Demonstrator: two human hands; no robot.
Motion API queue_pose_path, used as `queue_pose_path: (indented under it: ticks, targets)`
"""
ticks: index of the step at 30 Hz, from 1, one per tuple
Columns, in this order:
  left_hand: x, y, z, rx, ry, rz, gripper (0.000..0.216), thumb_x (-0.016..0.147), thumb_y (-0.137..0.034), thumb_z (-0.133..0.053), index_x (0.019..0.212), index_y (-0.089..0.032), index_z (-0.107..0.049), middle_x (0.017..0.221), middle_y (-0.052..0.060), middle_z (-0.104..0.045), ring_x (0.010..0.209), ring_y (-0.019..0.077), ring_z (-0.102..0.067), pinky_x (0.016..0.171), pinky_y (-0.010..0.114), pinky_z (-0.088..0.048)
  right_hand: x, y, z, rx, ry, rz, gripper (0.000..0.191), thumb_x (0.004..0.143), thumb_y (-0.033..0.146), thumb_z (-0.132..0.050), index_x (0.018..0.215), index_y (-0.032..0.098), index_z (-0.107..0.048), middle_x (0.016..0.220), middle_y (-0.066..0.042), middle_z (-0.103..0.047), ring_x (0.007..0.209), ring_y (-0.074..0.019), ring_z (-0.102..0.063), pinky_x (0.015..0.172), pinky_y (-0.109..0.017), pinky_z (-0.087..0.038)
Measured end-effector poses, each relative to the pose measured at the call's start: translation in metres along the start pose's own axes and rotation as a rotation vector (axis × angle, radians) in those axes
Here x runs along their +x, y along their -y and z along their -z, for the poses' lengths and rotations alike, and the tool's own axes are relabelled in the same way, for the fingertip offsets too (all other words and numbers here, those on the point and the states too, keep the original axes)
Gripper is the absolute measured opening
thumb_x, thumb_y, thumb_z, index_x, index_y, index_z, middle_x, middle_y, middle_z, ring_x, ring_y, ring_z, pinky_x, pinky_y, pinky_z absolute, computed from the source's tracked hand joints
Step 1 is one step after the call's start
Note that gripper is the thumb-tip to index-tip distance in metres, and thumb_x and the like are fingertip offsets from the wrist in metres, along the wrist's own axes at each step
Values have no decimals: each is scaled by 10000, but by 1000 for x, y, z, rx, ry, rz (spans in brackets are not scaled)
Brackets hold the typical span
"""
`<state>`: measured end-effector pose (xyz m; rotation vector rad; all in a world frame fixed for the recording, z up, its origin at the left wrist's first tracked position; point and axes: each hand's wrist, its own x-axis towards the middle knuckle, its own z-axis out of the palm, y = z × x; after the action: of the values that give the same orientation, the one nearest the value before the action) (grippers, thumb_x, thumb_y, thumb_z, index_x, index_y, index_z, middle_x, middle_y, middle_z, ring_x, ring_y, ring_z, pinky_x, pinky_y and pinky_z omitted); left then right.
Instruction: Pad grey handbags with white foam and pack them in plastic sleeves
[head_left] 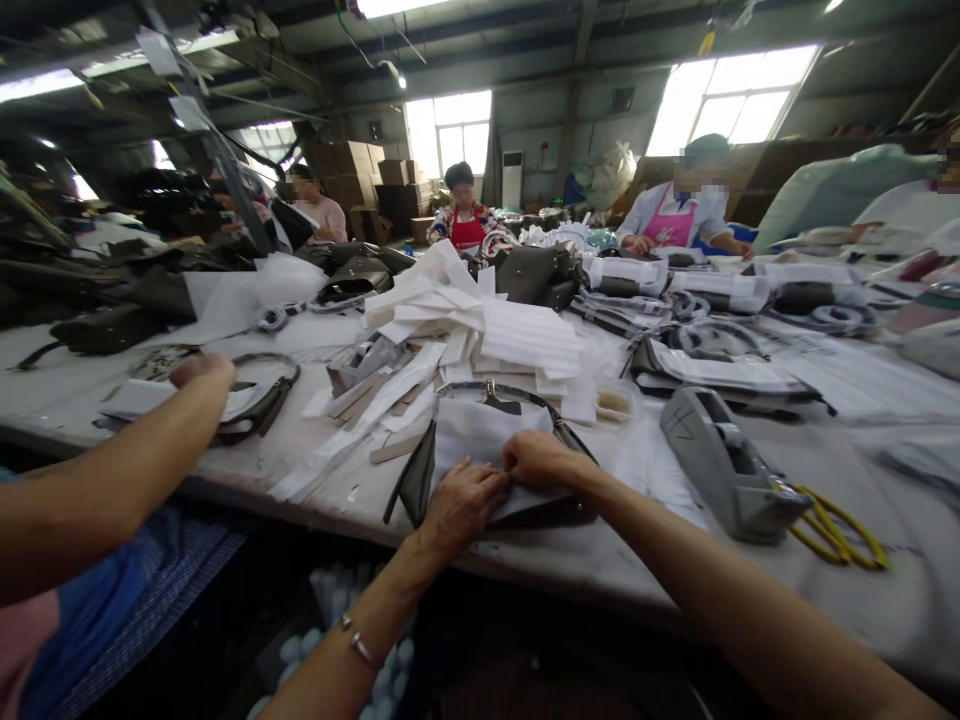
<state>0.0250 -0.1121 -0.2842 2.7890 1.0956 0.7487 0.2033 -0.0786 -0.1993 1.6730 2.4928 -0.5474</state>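
Our left hand lies flat with its fingers spread, pressing on a white wrapping sheet. Our right hand is touching it at about two o'clock, with fingers curled and pinching a fold of that same sheet. The sheet covers a dark olive leather handbag, which lies at the near edge of the long white worktable. At twelve o'clock from the bag rises a loose stack of white foam sheets. At three o'clock sits a grey plastic tape dispenser, with yellow-handled scissors just beyond it. At ten o'clock a co-worker's hand rests on another dark strapped bag.
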Motion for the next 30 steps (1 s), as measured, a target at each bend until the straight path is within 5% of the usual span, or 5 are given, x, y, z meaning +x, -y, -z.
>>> queue_pose_path:
  ticks: [5,13,18,22,30]
  targets:
    - [5,-10,11,59,133,39,205,973,-253,-517,1114,-284,-663,1079,44,-689,1042,210,-642,1073,464,-412,23,-2,24,31,39,15,246,771,108,-614,897,235,-783,804,-32,-763,766,-179,-695,683,-236,-479]
    - [51,-3,53,-21,557,31,118,881,-272,-605,924,-255,-713,944,13,-721,906,193,-681,851,273,-501,13,-2,-38,-61,-330,-29,263,976,254,-465,1146,193,-656,1178,-114,-657,1139,-237,-554,972,-335,-399]
    - [84,6,43,95,457,230,223,907,-159,-491,1041,-170,-669,887,83,-730,825,213,-702,737,282,-518,17,-14,-51,-65,-376,-21,275,1000,248,-420,1074,183,-676,1074,-96,-682,1037,-215,-582,955,-311,-387]
    - [76,5,15,223,297,369,284,950,-109,-386,1111,-116,-620,878,142,-712,811,250,-698,723,339,-519,22,-15,-53,-74,-407,-27,288,1005,270,-419,1104,172,-671,1116,-96,-691,1088,-224,-572,1067,-347,-304]
    - [58,18,-5,268,80,315,182,949,-229,-527,1082,-196,-648,1135,108,-677,1147,272,-577,1091,489,-332,24,-19,-51,-105,-375,-44,354,1030,336,-370,1240,181,-610,1296,-106,-635,1208,-233,-534,1120,-395,-236]
